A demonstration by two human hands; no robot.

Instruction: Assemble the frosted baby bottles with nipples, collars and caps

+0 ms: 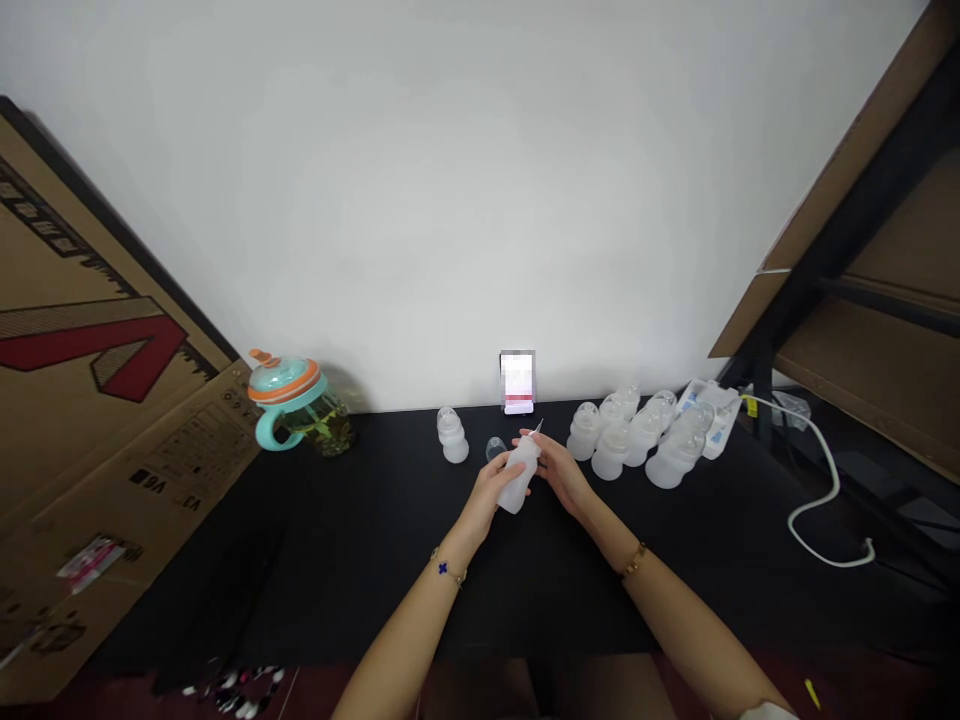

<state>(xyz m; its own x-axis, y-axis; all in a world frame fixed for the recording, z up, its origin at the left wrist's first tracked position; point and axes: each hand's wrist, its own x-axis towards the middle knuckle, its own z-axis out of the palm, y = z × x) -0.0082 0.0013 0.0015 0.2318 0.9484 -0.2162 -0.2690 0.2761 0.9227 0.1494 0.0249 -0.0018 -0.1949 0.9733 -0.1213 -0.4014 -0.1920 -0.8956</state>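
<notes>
A frosted white bottle point(517, 482) with a thin pointed tip is tilted toward the upper right above the black table. Around its body, my left hand point(487, 492) is closed. My right hand point(562, 474) has its fingers at the bottle's neck, just below the tip; the neck is partly hidden by them. A clear dome-shaped cap point(495, 449) lies on the table just behind my left hand. One white bottle with a clear cap point(453, 438) stands to the left of it.
Several capped white bottles point(611, 450) stand at the right, beside a white and blue package point(720, 415) and a white cable point(834, 480). A phone point(517, 382) leans upright at the wall. At the left are a teal-lidded jug point(319, 425) and a cardboard box point(112, 450).
</notes>
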